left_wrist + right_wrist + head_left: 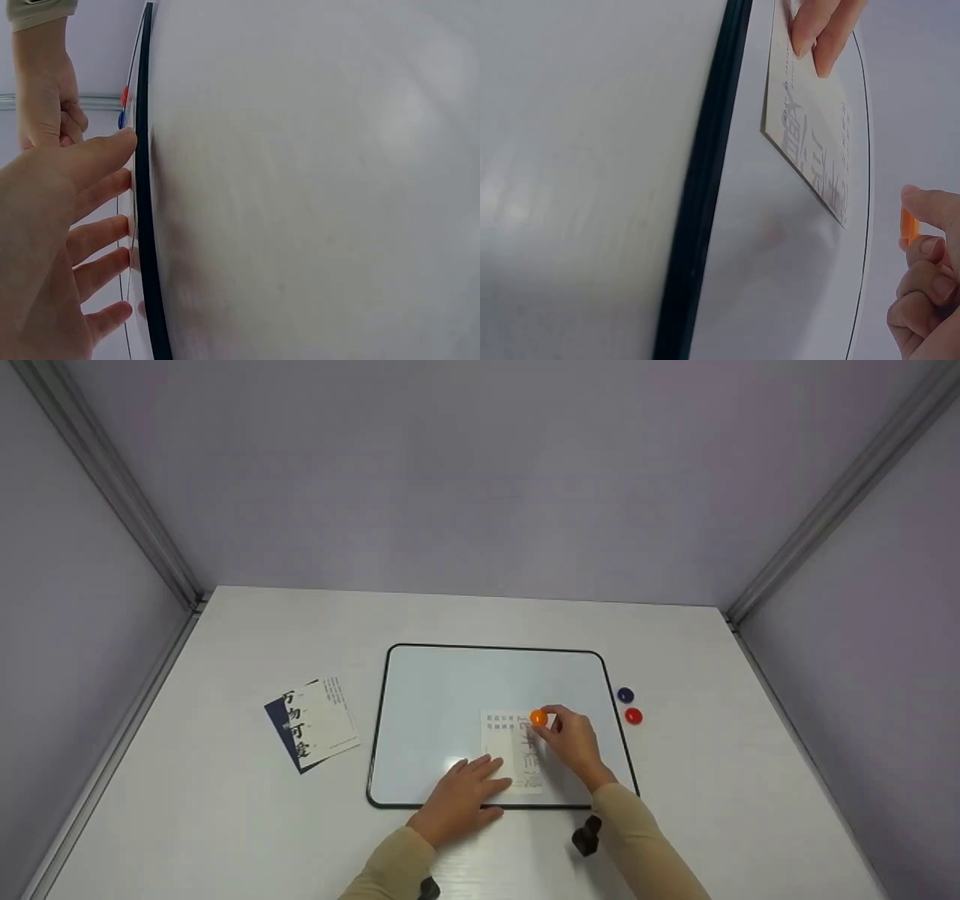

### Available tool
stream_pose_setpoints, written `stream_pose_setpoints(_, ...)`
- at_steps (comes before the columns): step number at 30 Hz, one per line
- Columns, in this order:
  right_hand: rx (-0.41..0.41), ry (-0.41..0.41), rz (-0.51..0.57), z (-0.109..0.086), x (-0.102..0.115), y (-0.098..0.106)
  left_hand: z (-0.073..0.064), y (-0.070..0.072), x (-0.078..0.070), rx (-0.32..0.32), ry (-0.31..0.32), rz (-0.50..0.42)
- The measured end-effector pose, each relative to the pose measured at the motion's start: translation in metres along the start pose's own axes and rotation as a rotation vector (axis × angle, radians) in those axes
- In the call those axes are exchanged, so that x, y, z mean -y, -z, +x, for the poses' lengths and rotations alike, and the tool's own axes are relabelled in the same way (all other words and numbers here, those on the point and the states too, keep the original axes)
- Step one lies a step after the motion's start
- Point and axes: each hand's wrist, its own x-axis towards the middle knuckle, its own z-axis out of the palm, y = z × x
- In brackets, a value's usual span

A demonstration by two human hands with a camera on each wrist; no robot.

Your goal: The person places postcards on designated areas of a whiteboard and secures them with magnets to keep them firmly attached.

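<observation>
A white whiteboard [435, 690] with a thin black frame lies flat on the table. On its lower right part is a pale card [499, 741] printed with grey characters. My left hand [463, 799] has its fingers spread, and the fingertips rest on the card's lower left and the board beside it. Between thumb and fingers, my right hand [574, 741] pinches a round orange magnet [538, 718] over the card's upper right corner. In the right wrist view, the orange magnet [908, 225] shows edge-on, apart from the card [810, 135].
Right of the board lie a dark blue round magnet [625, 695] and a red one [634, 716]. Off to the left, a white card [326, 727] with black characters overlaps a dark blue card [278, 718]. Walls [480, 495] enclose the table [187, 795] at the back and sides.
</observation>
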Motion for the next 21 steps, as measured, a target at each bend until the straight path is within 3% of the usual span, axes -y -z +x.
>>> stream_pose_setpoints(21, 0.081, -0.02, -0.025, 0.005, 0.01, -0.016, 0.002, 0.0, 0.002, -0.001, -0.019, 0.032)
